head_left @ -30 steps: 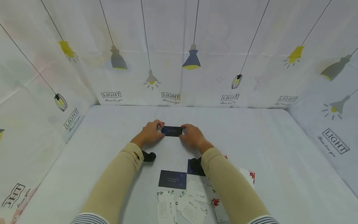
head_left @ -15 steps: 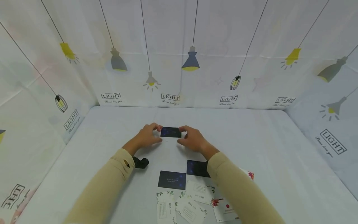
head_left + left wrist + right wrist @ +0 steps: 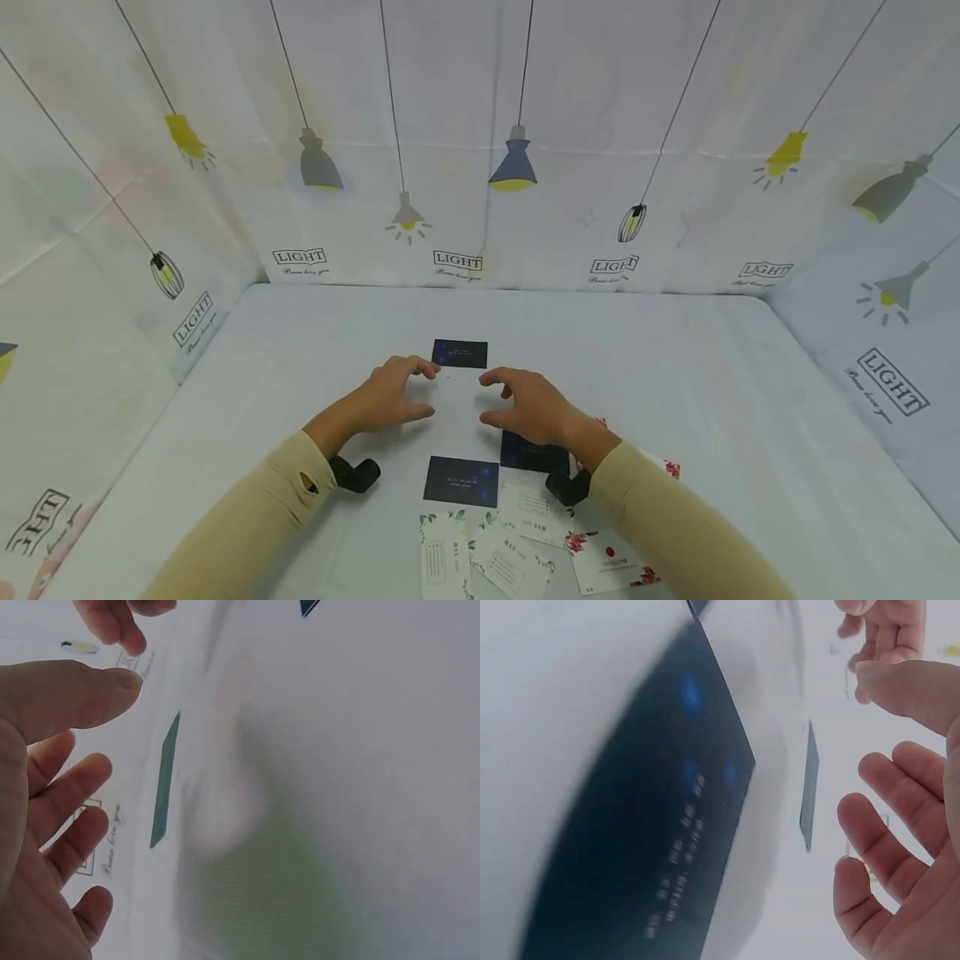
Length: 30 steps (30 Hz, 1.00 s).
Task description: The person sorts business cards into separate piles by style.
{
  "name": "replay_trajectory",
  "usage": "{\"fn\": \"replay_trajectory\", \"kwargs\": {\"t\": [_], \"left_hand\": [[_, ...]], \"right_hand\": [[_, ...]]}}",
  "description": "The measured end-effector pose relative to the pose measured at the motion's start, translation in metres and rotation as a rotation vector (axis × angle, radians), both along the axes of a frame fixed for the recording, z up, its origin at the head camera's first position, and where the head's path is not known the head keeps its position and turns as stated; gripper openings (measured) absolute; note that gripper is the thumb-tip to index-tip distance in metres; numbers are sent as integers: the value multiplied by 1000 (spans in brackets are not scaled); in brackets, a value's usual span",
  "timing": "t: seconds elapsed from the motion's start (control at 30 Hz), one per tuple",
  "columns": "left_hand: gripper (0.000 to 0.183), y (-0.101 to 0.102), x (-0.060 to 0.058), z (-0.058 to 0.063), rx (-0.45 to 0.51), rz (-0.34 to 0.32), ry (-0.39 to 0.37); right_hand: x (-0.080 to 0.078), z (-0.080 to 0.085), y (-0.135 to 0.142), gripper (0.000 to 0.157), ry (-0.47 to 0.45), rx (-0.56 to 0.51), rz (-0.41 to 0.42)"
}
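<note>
Both hands have just let go of a dark blue printed card (image 3: 460,353), which now lies flat and alone toward the far side of the white surface (image 3: 675,375), its long edge roughly level with the back edge; a second ago the fingers pinched its two short ends. The left hand (image 3: 386,398) and the right hand (image 3: 534,410) have drawn back toward the person; each is held wide, thumb well apart from the fingertips, with nothing between them; the wrist views agree, showing that card as a thin dark strip beyond the fingers. The placing of this card looks finished, to judge by its flat rest and the clear gap to the hands. Nearer the person lie a second dark blue card (image 3: 461,482) and, just to its right, a third dark blue card (image 3: 525,452), partly hidden by the right hand; below them are three white cards with green leaf corners (image 3: 446,557), and a white card with red flowers (image 3: 611,557) beside the right sleeve (image 3: 675,529).
</note>
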<state>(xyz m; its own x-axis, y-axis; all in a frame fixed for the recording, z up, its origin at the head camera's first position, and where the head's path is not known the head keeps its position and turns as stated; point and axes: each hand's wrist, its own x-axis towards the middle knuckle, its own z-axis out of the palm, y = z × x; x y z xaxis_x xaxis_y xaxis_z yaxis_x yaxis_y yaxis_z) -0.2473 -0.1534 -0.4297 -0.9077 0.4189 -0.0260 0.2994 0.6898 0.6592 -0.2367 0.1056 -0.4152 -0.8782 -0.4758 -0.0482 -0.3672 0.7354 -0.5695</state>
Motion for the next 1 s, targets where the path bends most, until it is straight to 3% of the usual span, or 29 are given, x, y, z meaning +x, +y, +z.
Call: {"fn": "replay_trajectory", "kwargs": {"t": [0.23,0.43,0.77,1.0], "left_hand": [[52,-1,31,-2,-9,-72,14],[65,0,47,-2,-20,-125,20],[70,4,64,-11,-73,-222,12],[66,8,69,-16,-115,-246,18]], "right_hand": [[25,0,6,55,41,27,101],[41,-2,4,58,39,52,135],[59,-14,1,61,46,141,176],[62,-18,-1,60,95,186,207]]}}
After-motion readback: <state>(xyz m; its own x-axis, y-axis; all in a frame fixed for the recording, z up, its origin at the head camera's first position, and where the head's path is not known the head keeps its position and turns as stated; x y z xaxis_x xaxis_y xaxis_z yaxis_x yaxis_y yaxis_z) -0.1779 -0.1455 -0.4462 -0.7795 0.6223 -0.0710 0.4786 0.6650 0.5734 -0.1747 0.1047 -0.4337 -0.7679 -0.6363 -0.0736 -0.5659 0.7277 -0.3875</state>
